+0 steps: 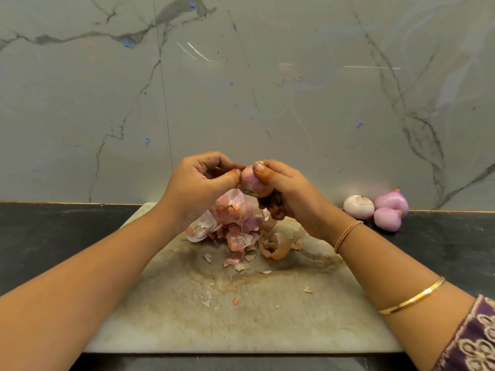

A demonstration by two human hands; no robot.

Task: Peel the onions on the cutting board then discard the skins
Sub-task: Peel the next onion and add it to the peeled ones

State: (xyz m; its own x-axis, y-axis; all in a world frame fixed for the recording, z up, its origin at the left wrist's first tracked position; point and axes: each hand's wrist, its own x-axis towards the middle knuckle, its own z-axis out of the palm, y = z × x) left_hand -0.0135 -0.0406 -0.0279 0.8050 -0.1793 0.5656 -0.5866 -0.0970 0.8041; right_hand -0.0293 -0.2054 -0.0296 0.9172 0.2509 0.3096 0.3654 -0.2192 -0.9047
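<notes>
Both forearms reaching from the near corners toward the middle, left hand (198, 183) pinching the left side of an onion (251, 183) with thumb and fingertips, right hand (292, 196) curled round it, thumb on top

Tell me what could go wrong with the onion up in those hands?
1. The onion is held in the air above the cutting board by the right hand while the left hand pinches at its end; it might slip and drop.
2. The loose pile of skins lies right under the hands, so a falling onion could scatter it.
3. The three peeled onions lie loose on the dark counter and could roll.
</notes>
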